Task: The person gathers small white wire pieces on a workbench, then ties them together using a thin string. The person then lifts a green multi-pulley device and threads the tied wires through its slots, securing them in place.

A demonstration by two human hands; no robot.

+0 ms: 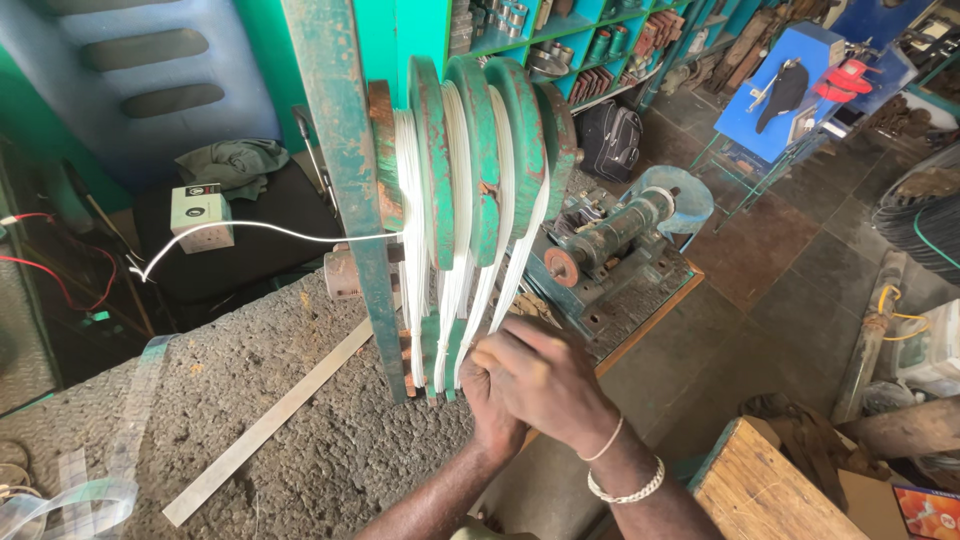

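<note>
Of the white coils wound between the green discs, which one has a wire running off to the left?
The leftmost white coil: a single wire leaves it sideways, past the green post; the others only hang down.

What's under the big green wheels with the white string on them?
Under the green wheels, white strands hang down to the two hands, above the rough grey bench. The hands cover the strand ends, so what the fingers pinch is hidden.

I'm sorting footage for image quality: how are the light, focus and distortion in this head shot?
Head view: even daylight, soft shadows, no harsh glare; the hands, right hand over left hand, and the white wire coils on the green former are sharp; wide-angle lens bends the green post and shelves.
</note>
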